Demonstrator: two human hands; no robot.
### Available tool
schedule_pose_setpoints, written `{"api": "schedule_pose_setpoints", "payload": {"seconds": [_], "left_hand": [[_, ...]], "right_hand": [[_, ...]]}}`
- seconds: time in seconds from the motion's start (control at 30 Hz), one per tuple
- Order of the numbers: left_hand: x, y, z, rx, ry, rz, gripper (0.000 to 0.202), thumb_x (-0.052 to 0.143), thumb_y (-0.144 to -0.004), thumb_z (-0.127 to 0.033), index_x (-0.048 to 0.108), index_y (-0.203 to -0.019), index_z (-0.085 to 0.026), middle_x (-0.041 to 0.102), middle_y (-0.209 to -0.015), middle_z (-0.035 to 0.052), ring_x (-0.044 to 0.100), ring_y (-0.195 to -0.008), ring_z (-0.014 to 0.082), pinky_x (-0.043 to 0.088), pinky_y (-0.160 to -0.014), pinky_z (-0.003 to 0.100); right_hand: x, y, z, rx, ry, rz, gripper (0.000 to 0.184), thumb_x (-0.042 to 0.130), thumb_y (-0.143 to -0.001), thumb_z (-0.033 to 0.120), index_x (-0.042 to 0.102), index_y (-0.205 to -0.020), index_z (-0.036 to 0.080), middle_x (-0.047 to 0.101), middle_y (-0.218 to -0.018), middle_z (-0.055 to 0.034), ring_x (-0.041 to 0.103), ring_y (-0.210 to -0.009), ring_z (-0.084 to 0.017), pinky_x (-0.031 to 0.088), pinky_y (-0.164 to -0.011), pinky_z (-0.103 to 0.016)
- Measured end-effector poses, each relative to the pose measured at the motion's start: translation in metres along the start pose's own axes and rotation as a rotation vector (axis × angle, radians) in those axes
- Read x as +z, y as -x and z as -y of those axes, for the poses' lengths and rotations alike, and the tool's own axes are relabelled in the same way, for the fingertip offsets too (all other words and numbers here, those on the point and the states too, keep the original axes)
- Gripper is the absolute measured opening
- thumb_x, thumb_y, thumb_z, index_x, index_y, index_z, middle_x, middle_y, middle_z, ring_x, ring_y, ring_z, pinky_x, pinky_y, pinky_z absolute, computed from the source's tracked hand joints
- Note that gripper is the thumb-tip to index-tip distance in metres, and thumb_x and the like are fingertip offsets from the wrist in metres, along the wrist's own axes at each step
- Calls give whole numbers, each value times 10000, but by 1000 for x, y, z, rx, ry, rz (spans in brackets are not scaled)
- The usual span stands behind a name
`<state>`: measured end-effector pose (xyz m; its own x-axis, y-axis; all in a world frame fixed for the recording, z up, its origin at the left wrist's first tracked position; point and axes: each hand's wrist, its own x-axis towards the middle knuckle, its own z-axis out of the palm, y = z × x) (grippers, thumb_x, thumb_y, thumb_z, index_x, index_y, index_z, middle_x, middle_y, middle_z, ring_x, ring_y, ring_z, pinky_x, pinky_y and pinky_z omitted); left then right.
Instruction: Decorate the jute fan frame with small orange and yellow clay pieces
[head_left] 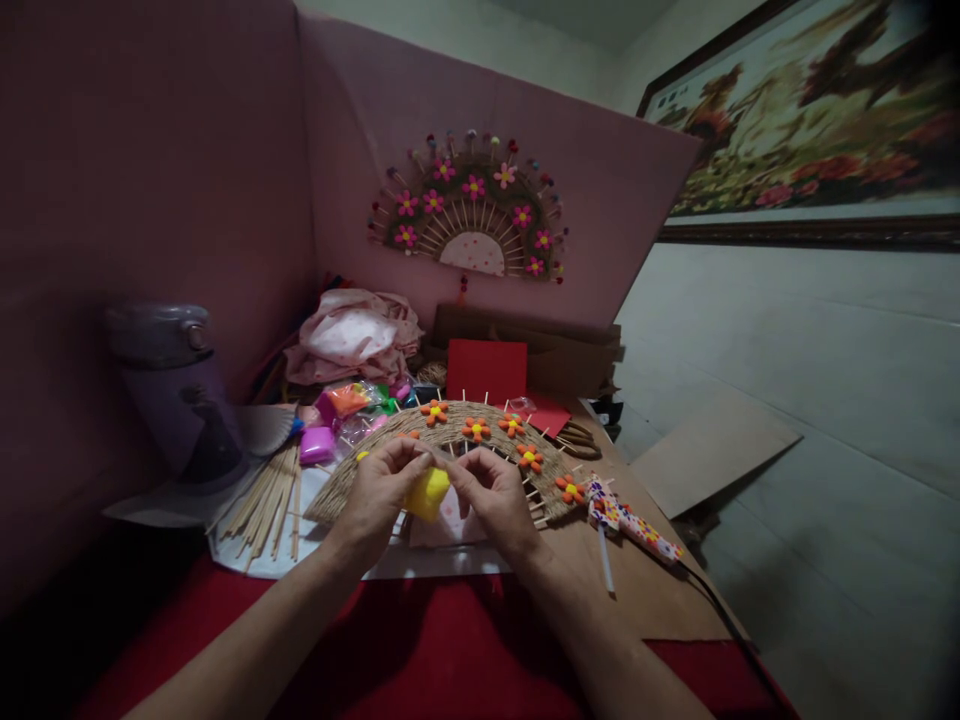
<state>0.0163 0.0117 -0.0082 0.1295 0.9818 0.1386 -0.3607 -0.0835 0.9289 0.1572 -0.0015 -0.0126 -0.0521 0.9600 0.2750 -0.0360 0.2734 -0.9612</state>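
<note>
A half-round woven jute fan (487, 445) with orange clay flowers (475, 429) and stick spokes lies on the table before me. My left hand (382, 490) is closed around a lump of yellow clay (427, 493) held just above the fan's middle. My right hand (491, 492) pinches at the top of the same lump, its fingertips meeting those of the left hand. Both hands hover over the fan's pale centre.
A patterned glue gun (634, 520) lies to the right. Loose wooden sticks (266, 500), a purple bottle (180, 390), clay packets (341, 405), pink cloth (352, 335) and red paper (486, 370) crowd the back. A finished fan (472, 215) hangs on the pink board. Cardboard (712, 450) lies on the floor.
</note>
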Motion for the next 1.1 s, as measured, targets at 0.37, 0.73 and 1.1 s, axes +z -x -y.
{"api": "schedule_pose_setpoints", "payload": {"seconds": [0.37,0.73,1.1], "left_hand": [[-3,-1,3,-54,89,36,266,779,-595,-296,594,-692,-130,611,-653,-1,554,-552,101,444,-515,205],[1,5,-1,-252,41,205,257,706,-694,-339,592,-821,-146,638,-661,29,605,-544,136,462,-472,220],[4,5,-1,-194,6,157,263,743,-623,-310,577,-708,-125,592,-607,0,533,-482,80,408,-427,169]], "right_hand": [[0,2,1,36,-156,39,239,708,-709,324,555,-636,155,501,-509,64,435,-446,-58,333,-464,-198],[-5,0,-4,-61,-15,-14,237,659,-767,345,550,-676,156,491,-523,63,410,-425,-55,327,-431,-195],[-4,-1,-5,-15,-25,17,259,628,-787,363,521,-670,159,478,-512,65,422,-413,-58,323,-415,-186]]}}
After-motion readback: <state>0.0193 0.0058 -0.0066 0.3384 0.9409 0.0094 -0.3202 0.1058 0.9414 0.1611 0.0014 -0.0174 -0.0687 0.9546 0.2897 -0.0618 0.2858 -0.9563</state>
